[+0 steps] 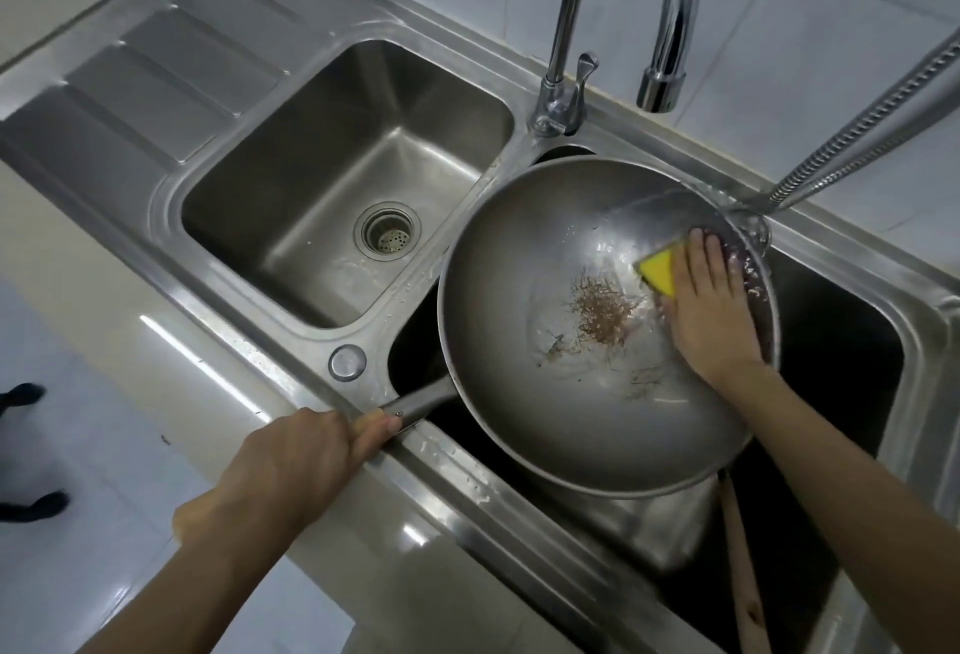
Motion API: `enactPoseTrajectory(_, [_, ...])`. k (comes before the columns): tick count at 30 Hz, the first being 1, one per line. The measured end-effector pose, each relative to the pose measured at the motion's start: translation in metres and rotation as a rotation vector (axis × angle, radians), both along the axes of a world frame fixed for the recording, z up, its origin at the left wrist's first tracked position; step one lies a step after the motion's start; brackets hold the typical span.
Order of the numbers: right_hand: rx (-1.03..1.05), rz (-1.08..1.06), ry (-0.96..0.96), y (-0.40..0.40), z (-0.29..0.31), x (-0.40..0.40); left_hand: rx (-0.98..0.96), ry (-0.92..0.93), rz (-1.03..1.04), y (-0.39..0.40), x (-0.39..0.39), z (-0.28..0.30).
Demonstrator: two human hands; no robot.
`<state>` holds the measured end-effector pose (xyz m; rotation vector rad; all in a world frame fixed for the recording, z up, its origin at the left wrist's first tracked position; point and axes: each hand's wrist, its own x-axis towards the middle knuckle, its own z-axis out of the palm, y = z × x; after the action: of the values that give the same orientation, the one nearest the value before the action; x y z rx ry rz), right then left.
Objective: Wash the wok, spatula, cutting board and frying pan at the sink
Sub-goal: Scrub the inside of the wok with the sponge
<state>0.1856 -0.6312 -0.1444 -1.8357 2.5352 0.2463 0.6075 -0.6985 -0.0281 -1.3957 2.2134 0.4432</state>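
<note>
A large grey wok [530,300] sits tilted over the right sink basin [852,357], with brown food residue [602,313] in its middle. My left hand [296,461] grips the wok's dark handle [421,401] at the sink's front rim. Inside the wok on its right wall, my right hand [711,310] presses a yellow sponge [658,269] flat against the metal. Water runs over the wok's far right rim. Under the wok lies a wooden handle [743,575] and a metal item, mostly hidden.
The left basin [322,196] has a drain strainer [387,232] and holds nothing else. A ribbed drainboard [156,76] lies far left. Two chrome faucets [566,29] [675,19] and a ribbed metal hose [862,128] rise behind. A person's dark shoes [21,396] show at left.
</note>
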Motion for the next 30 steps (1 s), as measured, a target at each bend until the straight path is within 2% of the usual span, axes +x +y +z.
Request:
enactPoseTrajectory(3, [-0.065,0.014,-0.06,-0.049,0.003,0.012,0.003,-0.019,-0.007,-0.002,0.002,-0.003])
enactPoseTrajectory(8, [-0.182,0.024,-0.581,-0.116,0.0,0.114,-0.016,-0.059,-0.097,-0.001,0.001,-0.003])
enactPoseTrajectory(11, [-0.258,-0.007,-0.824,-0.113,0.012,0.174,-0.022,-0.011,-0.066,0.001,0.002,-0.004])
enactPoseTrajectory(14, [-0.231,0.078,-0.934,-0.077,0.013,0.206,-0.004,0.019,-0.02,0.0,0.001,-0.004])
enactPoseTrajectory(17, [-0.1,0.162,-0.857,-0.037,0.002,0.201,0.017,0.017,-0.025,-0.004,0.005,-0.006])
enactPoseTrajectory(21, [0.015,0.194,-0.584,0.001,-0.017,0.163,0.022,-0.009,-0.072,-0.005,0.003,-0.002])
enactPoseTrajectory(27, [0.055,-0.021,-0.175,0.004,-0.034,0.086,-0.007,-0.066,-0.118,-0.005,0.005,-0.006])
enactPoseTrajectory(30, [0.038,-0.095,-0.144,-0.014,-0.031,0.064,-0.03,-0.069,-0.119,-0.004,0.005,-0.005])
